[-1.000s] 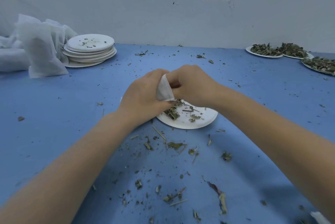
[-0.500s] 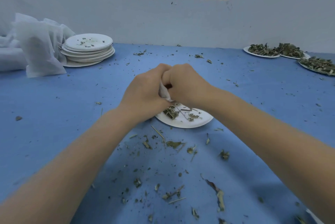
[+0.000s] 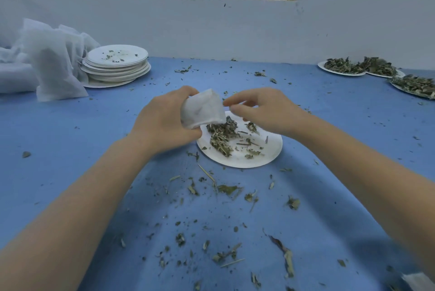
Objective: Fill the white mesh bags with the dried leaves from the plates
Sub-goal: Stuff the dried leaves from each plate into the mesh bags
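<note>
Loose leaf scraps (image 3: 226,189) litter the blue surface (image 3: 70,149) nearest the person. Beyond them the left hand (image 3: 164,123) is closed around a small white bag (image 3: 202,111), held just over the near plate (image 3: 270,154), where some dried leaves (image 3: 222,137) remain. The right hand (image 3: 261,109) hovers beside the bag, fingers loosely curled, apparently empty. Filling looks underway; next, pinch more leaves in. Farther off: stacked plates (image 3: 115,64), spare bags (image 3: 54,60), full plates (image 3: 341,73).

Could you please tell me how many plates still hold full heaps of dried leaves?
3, all far right by the wall: one white paper plate, a second overlapping it, a third at the frame edge; more may lie beyond.
</note>
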Available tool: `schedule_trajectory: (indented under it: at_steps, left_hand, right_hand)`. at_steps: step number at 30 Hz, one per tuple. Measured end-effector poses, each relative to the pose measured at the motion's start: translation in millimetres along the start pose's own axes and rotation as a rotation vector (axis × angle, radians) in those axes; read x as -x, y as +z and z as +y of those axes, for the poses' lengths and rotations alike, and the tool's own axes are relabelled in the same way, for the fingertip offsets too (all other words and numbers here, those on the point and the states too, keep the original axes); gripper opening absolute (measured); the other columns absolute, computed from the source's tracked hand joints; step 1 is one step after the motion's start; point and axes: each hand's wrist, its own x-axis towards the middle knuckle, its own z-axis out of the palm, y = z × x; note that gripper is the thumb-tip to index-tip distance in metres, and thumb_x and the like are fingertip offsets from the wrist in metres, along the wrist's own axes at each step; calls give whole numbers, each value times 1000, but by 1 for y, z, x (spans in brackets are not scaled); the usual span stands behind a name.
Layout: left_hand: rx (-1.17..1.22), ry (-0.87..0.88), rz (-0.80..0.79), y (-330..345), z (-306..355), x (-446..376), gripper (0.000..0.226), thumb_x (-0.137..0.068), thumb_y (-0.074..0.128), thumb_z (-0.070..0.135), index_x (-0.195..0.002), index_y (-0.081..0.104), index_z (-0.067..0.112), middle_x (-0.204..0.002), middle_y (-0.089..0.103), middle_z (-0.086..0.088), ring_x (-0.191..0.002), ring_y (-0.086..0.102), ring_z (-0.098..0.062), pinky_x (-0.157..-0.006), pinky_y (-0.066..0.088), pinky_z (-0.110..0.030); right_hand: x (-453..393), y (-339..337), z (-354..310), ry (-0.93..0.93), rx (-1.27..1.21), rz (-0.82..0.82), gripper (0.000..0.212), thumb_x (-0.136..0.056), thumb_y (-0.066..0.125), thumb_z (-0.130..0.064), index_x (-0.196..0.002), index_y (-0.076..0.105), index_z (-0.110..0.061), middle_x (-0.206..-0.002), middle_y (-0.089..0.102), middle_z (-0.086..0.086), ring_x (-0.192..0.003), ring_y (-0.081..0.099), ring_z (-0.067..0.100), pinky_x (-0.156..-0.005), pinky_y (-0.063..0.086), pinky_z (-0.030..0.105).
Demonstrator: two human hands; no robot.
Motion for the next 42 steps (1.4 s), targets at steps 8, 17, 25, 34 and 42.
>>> schedule_trajectory:
  at_steps: [8,17,25,34,42]
  left_hand:
    - [55,-93,80,2,-10,0,45,-67,70,22,-110,54,26,-90,53,11,-83,48,-17,-70,37,-27]
    - [118,-115,68,2,-5,3,41,-69,69,21,-108,55,24,-91,59,6,-86,53,-20,-72,43,-31]
    - [42,-141,14,3,-5,3,44,-68,68,22,-108,52,28,-93,53,10,-89,52,-20,-76,46,-35]
    - [-59,-31,-13,5,8,2,52,-68,70,24,-116,51,24,-102,58,1,-85,51,-22,-70,43,-32]
    - [64,-19,50,12,15,3,34,-65,70,26,-89,45,25,-73,48,11,-72,50,-21,-60,40,-31]
  right_hand:
    - [-6,25,7,-82,274,-242,38,-85,54,-51,-120,59,-37,-125,54,-14,-111,49,7,-84,39,20]
    - [-9,16,0,-75,414,-273,37,-89,57,-45,-124,58,-35,-107,56,-8,-85,48,7,-75,34,21]
    - [3,-8,-1,-40,164,-37,8,-81,71,-27,-79,67,-33,-71,63,-17,-72,61,4,-65,41,6]
    - [3,-17,-44,-169,480,8,21,-87,59,-15,-99,72,-25,-82,65,-6,-75,58,9,-69,43,19]
    - [8,-9,-48,-141,-131,-12,22,-79,71,-13,-98,73,-25,-84,71,-13,-78,65,-7,-79,51,11]
